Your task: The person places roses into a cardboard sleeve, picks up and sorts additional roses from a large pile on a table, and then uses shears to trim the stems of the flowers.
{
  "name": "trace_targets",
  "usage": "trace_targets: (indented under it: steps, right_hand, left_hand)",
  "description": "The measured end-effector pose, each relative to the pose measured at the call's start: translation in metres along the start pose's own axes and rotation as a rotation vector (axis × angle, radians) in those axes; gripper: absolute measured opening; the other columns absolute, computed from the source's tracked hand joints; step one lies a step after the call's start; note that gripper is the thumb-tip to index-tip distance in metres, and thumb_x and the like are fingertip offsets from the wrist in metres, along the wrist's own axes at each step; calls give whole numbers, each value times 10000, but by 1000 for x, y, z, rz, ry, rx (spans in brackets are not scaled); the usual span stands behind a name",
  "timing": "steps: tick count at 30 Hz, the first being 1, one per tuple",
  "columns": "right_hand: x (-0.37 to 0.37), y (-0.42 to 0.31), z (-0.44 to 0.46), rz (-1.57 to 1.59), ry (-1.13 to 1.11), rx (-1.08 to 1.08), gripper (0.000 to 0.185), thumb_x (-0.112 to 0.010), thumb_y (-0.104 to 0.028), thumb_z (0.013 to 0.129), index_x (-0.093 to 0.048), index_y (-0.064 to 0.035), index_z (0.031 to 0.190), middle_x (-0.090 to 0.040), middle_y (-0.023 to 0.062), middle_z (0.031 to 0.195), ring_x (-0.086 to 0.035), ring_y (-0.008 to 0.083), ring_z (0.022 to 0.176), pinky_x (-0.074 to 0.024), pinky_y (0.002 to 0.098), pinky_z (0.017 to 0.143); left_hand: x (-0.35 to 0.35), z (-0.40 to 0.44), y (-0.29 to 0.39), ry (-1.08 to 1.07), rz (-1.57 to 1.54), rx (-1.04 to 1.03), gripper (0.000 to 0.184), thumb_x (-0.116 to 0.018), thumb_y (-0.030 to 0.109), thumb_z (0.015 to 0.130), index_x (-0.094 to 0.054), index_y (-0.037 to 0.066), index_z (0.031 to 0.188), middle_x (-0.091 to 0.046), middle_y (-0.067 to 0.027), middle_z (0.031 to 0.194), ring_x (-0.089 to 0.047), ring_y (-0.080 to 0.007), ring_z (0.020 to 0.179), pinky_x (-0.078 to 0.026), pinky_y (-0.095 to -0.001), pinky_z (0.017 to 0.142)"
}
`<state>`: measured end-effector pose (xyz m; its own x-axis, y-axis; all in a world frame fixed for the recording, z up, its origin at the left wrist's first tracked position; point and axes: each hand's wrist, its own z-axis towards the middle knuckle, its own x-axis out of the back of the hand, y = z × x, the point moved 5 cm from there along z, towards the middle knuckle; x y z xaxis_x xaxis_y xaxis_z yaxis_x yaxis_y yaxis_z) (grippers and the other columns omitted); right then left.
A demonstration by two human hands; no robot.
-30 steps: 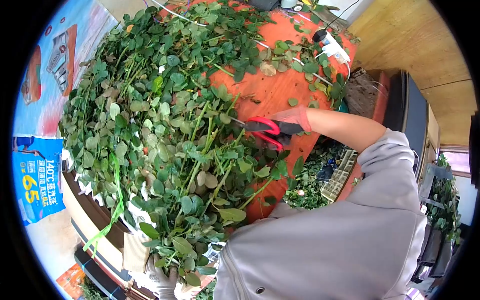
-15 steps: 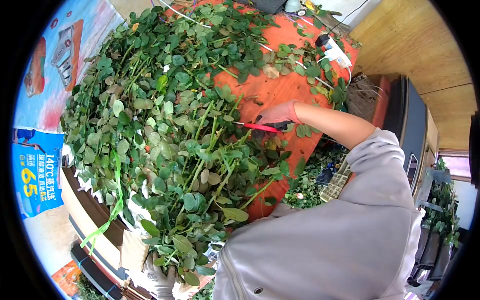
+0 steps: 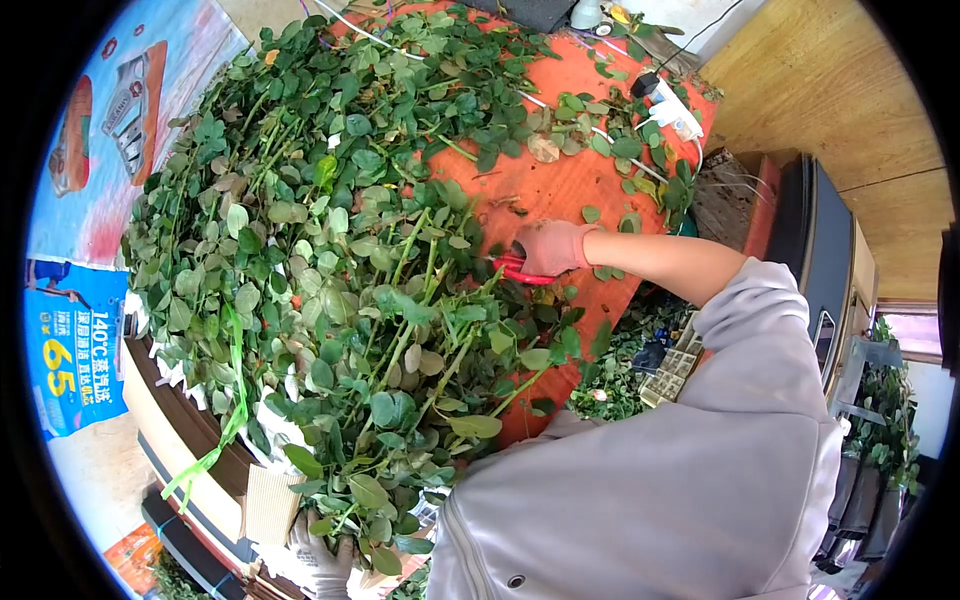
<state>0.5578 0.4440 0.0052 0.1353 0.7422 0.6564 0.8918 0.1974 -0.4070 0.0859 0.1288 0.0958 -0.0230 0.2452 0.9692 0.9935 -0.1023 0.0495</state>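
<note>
My right hand (image 3: 548, 250), in a pinkish glove with dark fingertips, is closed round red-handled shears (image 3: 528, 274). The tool points left at the cut ends of leafy stems (image 3: 405, 335), its tip partly lost among them. Those stems, which look like rose stems, lie in a thick heap with their leaves on. At the heap's lower edge is my left hand (image 3: 320, 565), in a pale grey glove. Its thumb and fingers are apart against the leaves, the fingertips partly hidden. Beside it stands a piece of corrugated cardboard (image 3: 270, 505).
An orange-red tabletop (image 3: 560, 195) carries scattered leaves, a white cable and a power strip (image 3: 672, 108). A green ribbon (image 3: 237, 400) hangs over the heap's left side. More cut leaves (image 3: 610, 385) lie below the table's right edge, near a tan gridded tray (image 3: 672, 362).
My right hand has shifted slightly down and turned, with the shears still in it, and the red handles now sit nearer the stem ends. My left hand stays almost in place.
</note>
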Motion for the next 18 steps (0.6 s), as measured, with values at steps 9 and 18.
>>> trace_targets:
  steps: [9,18]
  right_hand:
    - [12,95,17,1063,3,-72,403,-512,-437,877,-593,-59,991,-615,24,745,-558,109,523,-407,238,423]
    - [67,-14,-26,799,-675,371,451,-481,-441,903,-544,-27,1070,-630,99,816,-596,132,551,-456,218,422]
  left_hand:
    - [9,6,8,-4,-15,55,722,-636,394,663,-414,14,1236,-454,-245,1133,-439,-426,1000,-332,-532,894]
    - [6,3,3,-23,-37,96,747,-652,390,630,-426,18,1238,-459,-225,1140,-437,-412,1011,-322,-525,911]
